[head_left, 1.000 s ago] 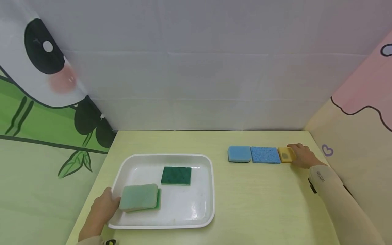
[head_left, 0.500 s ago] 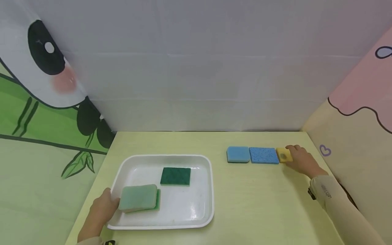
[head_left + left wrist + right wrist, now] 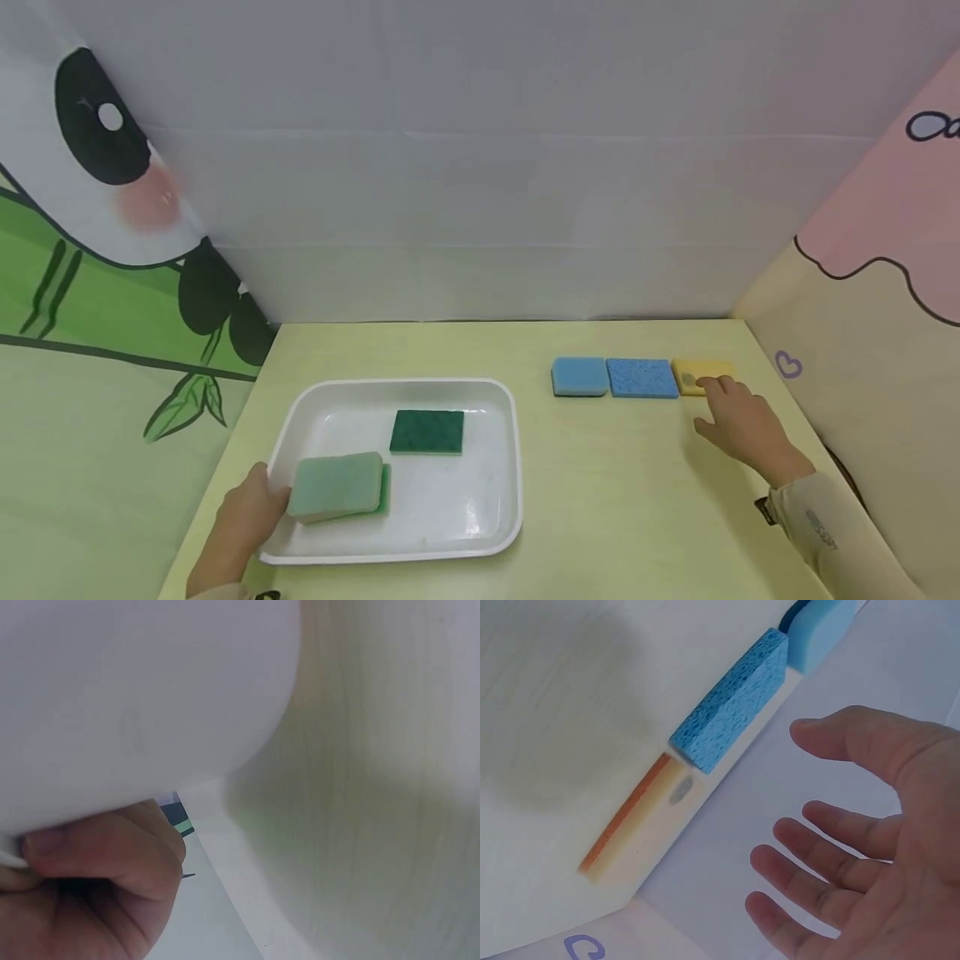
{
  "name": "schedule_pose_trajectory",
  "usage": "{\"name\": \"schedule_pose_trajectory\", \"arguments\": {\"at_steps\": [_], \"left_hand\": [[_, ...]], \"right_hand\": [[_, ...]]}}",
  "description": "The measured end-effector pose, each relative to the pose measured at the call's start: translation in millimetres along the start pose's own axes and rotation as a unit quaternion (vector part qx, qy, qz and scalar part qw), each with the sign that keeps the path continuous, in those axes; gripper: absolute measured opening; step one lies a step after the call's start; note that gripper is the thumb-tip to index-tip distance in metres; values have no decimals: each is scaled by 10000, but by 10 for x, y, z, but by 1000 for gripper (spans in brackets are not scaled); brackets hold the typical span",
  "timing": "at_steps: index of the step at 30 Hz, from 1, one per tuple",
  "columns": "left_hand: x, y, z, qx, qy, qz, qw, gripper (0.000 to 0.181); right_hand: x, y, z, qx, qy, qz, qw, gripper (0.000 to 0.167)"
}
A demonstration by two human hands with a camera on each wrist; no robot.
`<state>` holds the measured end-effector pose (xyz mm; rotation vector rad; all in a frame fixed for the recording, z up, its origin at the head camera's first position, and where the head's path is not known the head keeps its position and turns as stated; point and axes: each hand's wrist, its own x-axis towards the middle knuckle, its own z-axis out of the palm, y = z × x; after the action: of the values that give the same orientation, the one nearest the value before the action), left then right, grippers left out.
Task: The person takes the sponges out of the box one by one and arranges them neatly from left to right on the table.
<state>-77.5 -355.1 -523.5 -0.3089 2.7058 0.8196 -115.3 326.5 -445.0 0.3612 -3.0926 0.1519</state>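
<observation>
My left hand (image 3: 251, 512) grips the left rim of a white tray (image 3: 491, 467), thumb on top and fingers curled under the edge in the left wrist view. Inside the tray, a pale green sponge (image 3: 337, 486) lies over another green sponge (image 3: 386, 493), mostly hidden. A dark green scouring sponge (image 3: 427, 432) lies apart behind them. Above the front of a yellow sponge (image 3: 708, 368) is my right hand (image 3: 744, 427), fingers spread and holding nothing. The right wrist view shows a gap between that hand (image 3: 855, 847) and the yellow sponge (image 3: 641, 829), which has an orange-brown layer.
Left of the yellow sponge, a speckled blue sponge (image 3: 642, 378) and a light blue sponge (image 3: 580, 377) complete a row near the back of the pale yellow table (image 3: 600, 500). A grey-white back wall (image 3: 480, 208) and printed side walls enclose the table.
My right hand has released the yellow sponge, which now lies in line with the blue ones, and has drawn back toward me. The left hand still holds the tray.
</observation>
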Motion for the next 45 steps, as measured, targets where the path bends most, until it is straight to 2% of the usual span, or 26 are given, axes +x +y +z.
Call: {"name": "schedule_pose_trajectory", "arguments": {"at_steps": [13, 15, 21, 26, 32, 39, 45], "left_hand": [[24, -59, 28, -39, 51, 100, 9999, 41], [23, -71, 27, -35, 60, 135, 9999, 41], [29, -21, 34, -101, 134, 103, 9998, 38], [24, 21, 49, -151, 165, 80, 9997, 38], [21, 62, 67, -221, 193, 13, 9996, 42], [2, 74, 66, -272, 156, -30, 9995, 42], [-7, 80, 72, -264, 164, -72, 9995, 43]], "right_hand": [[-69, -87, -11, 159, 260, -171, 9994, 54], [-50, -117, -31, 189, 265, -192, 9993, 54], [175, -284, -143, 220, 175, -365, 9989, 53], [389, -505, -209, 254, 66, -565, 9981, 53], [609, -807, -167, 339, 108, -980, 9946, 53], [834, -1357, -79, 467, 35, -1405, 9890, 53], [998, -1816, -83, 726, -130, -1577, 9847, 52]]}}
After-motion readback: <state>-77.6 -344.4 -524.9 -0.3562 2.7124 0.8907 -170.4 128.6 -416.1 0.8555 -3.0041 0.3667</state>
